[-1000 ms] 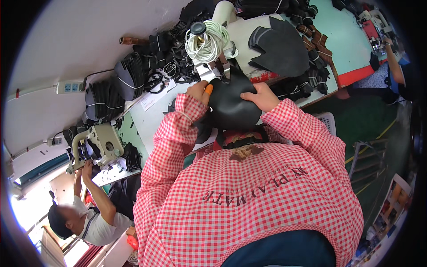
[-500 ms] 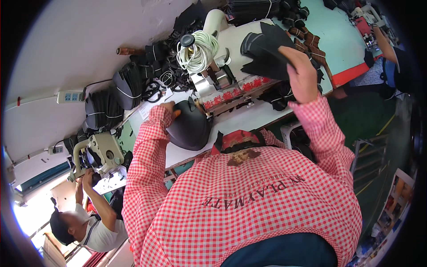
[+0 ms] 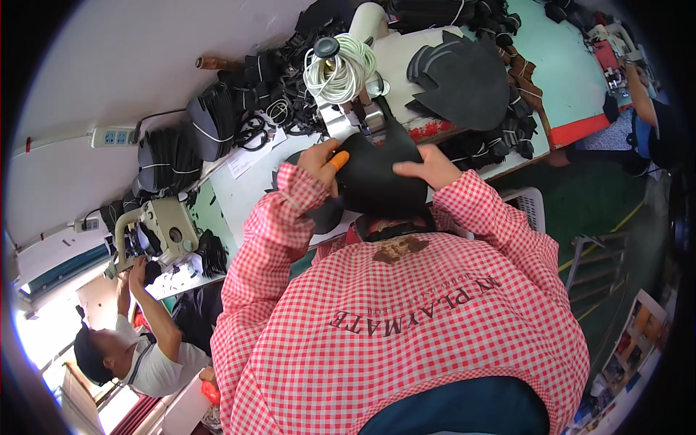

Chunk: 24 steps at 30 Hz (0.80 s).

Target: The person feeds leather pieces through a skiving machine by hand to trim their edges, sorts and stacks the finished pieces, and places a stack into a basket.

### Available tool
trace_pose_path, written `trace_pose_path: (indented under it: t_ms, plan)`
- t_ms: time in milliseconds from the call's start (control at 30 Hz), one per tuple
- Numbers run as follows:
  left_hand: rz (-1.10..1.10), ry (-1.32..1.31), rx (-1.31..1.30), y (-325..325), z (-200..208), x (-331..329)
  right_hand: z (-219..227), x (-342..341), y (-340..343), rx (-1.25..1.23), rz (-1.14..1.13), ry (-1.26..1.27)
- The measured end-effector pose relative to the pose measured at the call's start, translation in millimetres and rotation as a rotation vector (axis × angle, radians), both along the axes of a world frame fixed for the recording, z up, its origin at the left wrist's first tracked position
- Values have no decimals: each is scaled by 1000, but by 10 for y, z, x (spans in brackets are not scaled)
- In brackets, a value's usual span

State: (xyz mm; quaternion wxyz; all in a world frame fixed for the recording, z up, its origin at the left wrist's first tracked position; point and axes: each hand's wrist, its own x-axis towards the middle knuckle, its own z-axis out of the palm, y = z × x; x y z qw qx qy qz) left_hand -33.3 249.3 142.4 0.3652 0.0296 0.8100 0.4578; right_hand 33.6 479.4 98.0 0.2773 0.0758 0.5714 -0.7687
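Note:
A black, curved flat piece (image 3: 380, 177), looking like cut leather or sheet material, is held between my two hands in front of a machine. My left hand (image 3: 319, 161), with an orange cover on one finger, pinches its left edge. Thumb on top, my right hand (image 3: 433, 169) grips its right edge. The piece's upper end reaches the machine's metal working head (image 3: 355, 119) and partly hides it. Below my left hand, another dark piece (image 3: 326, 216) lies on the white table, mostly covered. A fanned stack of similar black pieces (image 3: 467, 83) rests on the machine bed, right of the head.
A coil of white cable (image 3: 339, 71) hangs on the machine. Bundled black pieces (image 3: 170, 163) and dark scraps (image 3: 290, 90) line the wall side. To the left a co-worker (image 3: 138, 348) handles another machine (image 3: 163, 232). Another person's arm (image 3: 639, 94) shows far right.
My right hand has come from the stack toward the middle with a black piece. My left hand has left the piece on the table, moved right and taken this one's other edge.

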Motion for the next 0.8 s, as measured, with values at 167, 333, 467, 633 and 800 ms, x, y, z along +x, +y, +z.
trace_pose_path:
  t_ms: [167, 333, 467, 633, 800]
  plan:
    - [-123, 294, -242, 20, -484, -253, -95, -222, -105, 330, -51, 128]
    - [-275, 242, -299, 352, -235, -469, -57, 121, -72, -47, -136, -152]
    - [-162, -13, 3, 58, -221, -611, 277, 183, -1, 174, 26, -87]
    - [-460, 560, -932, -939, -698, -491, 997, -79, 668, 844, -677, 895]
    - [-441, 420, -932, -876, -791, -351, 508, -91, 728, 1300, -140, 1065]
